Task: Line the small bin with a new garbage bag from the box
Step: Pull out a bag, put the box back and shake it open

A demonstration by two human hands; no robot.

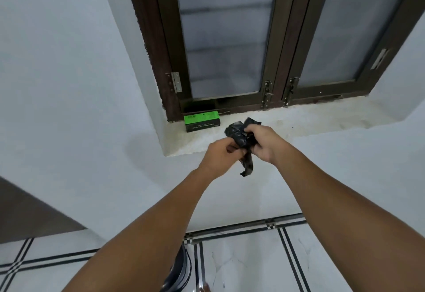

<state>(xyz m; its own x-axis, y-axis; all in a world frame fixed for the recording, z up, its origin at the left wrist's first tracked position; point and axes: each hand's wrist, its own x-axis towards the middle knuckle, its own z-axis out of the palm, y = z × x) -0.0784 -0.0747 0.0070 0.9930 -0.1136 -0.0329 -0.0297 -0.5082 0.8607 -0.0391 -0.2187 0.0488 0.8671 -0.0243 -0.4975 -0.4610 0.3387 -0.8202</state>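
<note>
A crumpled black garbage bag (236,132) is held in front of the window sill, with a loose tail (247,167) hanging below my hands. My left hand (222,153) pinches its lower part from the left. My right hand (264,141) grips the bunched upper part from the right. The green and black bag box (202,121) lies on the sill's left end, apart from both hands. At the bottom edge, between my forearms, a dark rounded rim (181,266) shows; it may be the small bin, mostly hidden by my left arm.
The pale stone window sill (310,119) runs under a dark-framed window (271,38) with frosted panes and latches. White walls surround it. Below lies a white tiled floor (241,264) with black stripe lines. A brown surface (30,211) sits at the left.
</note>
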